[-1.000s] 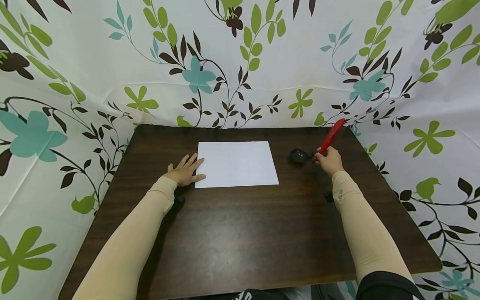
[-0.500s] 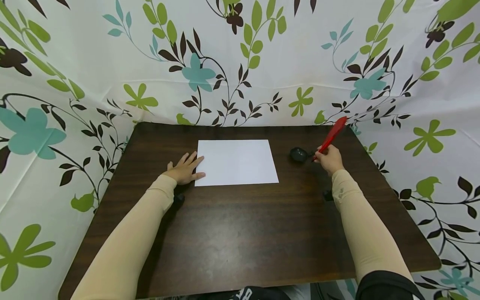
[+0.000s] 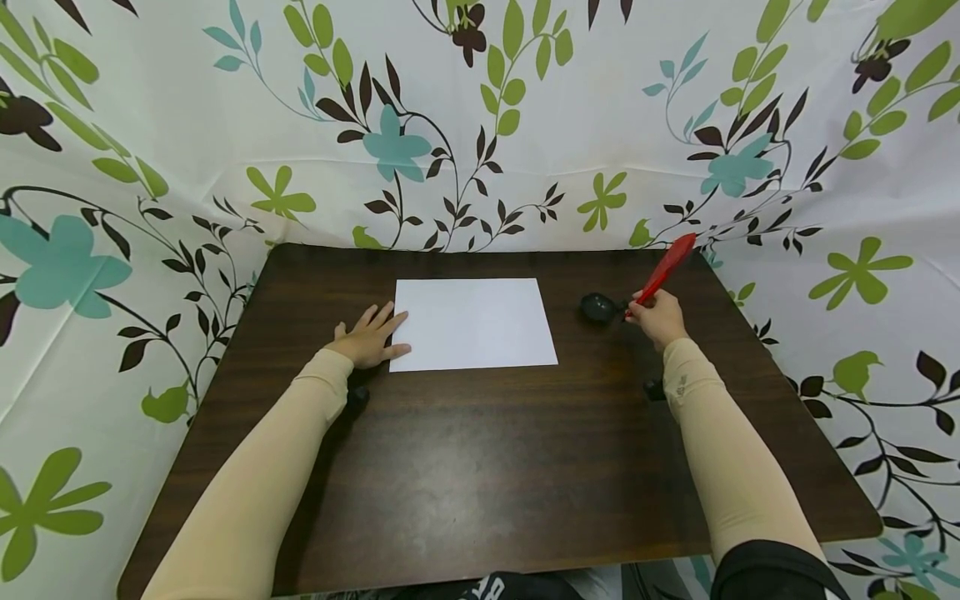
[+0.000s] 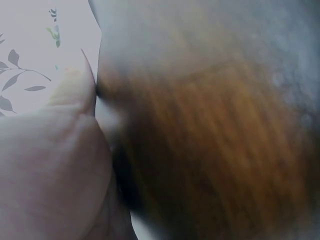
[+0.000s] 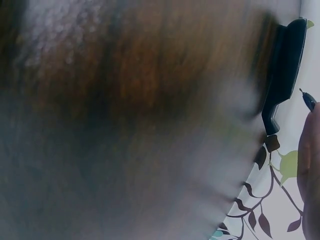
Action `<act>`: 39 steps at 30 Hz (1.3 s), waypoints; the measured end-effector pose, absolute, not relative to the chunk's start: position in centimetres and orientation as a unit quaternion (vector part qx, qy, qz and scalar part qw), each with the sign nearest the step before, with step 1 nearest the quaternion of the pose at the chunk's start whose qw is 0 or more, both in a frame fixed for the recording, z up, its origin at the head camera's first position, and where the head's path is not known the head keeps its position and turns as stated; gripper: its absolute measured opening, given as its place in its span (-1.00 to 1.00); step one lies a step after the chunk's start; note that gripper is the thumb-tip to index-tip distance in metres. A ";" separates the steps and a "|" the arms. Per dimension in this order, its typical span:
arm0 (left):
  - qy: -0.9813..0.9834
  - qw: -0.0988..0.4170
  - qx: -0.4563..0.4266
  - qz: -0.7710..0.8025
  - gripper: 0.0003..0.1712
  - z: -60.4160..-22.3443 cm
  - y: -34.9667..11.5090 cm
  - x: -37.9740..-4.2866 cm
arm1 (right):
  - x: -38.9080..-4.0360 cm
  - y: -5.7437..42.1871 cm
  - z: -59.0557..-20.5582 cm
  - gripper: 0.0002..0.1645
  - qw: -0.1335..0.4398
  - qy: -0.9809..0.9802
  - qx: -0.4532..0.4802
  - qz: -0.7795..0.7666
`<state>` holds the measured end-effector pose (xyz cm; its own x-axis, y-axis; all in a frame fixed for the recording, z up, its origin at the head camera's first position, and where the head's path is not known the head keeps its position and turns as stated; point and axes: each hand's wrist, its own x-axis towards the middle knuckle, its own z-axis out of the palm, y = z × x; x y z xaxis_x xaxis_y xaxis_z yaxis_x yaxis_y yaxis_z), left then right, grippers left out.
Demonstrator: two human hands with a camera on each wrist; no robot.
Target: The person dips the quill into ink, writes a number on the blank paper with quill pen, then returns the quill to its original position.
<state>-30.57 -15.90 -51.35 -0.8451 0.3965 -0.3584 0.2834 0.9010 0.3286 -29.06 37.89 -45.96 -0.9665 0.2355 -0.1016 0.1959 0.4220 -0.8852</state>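
Observation:
A blank white sheet of paper (image 3: 472, 323) lies on the dark wooden table (image 3: 480, 450). My left hand (image 3: 365, 341) rests at its left edge, fingers spread, with fingertips and thumb over the paper. To the right of the sheet, my right hand (image 3: 658, 320) pinches a red pen (image 3: 667, 265) with a broad, feather-like upper part slanting up and away. Its dark tip (image 5: 309, 101) points out beyond the fingers in the right wrist view. Just left of that hand stands a rounded black object (image 3: 599, 308) with a short narrow stem, whose kind I cannot tell.
A white curtain (image 3: 480, 125) with green, blue and brown leaf patterns hangs behind the table and along both sides. Dark wrist straps (image 3: 654, 390) show beneath the sleeves. The table's near edge runs in front of the person's lap.

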 end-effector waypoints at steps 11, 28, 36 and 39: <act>0.949 0.219 0.180 0.138 0.03 -50.6 -15.7 -30.0 | -29.2 37.7 -46.1 -0.50 0.028 -0.842 -0.129 0.523; 0.949 0.214 0.183 0.138 0.02 -50.4 -15.8 -29.9 | -30.5 36.1 -45.1 -0.57 0.061 -0.840 -0.124 0.525; 0.950 0.221 0.177 0.133 0.03 -50.9 -15.9 -30.4 | -31.1 35.3 -45.0 -0.56 0.051 -0.838 -0.132 0.527; 0.951 0.219 0.174 0.135 0.02 -51.2 -15.9 -30.7 | -31.4 35.2 -45.2 -0.56 0.049 -0.841 -0.129 0.523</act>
<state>-30.69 -15.92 -51.21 -0.8435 0.3905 -0.3688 0.2725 0.9028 0.3326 -31.40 35.19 -45.17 -0.9619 0.2681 -0.0526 0.1659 0.4202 -0.8921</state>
